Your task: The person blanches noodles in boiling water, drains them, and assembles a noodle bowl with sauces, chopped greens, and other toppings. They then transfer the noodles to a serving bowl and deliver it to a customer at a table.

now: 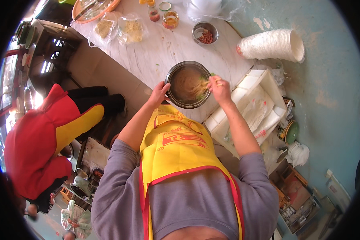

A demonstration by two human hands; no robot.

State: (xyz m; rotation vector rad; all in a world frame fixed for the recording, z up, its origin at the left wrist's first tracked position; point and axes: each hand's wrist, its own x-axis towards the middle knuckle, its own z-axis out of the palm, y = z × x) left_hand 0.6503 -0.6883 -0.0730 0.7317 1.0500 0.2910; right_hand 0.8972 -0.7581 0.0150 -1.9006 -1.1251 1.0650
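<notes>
A dark round bowl (180, 102) sits at the near edge of the marble-patterned table (132, 60), right before my yellow apron. Brown liquid (184, 79) fills much of it, with bits of green at its right side. My left hand (159, 95) grips the bowl's left rim, thumb on top. Over the right rim, my right hand (221, 90) is closed around what look like pale wooden chopsticks (217, 80). Their lower ends are blurred over the liquid, among yellowish strands that look like noodles (199, 87).
Beyond the bowl stand a steel bowl of peanuts (206, 36), an open glass jar (170, 19) and bagged noodles (133, 30). Stacked white bowls (270, 45) lie to the right, above a white crate (255, 105). A person in red (33, 144) is at my left.
</notes>
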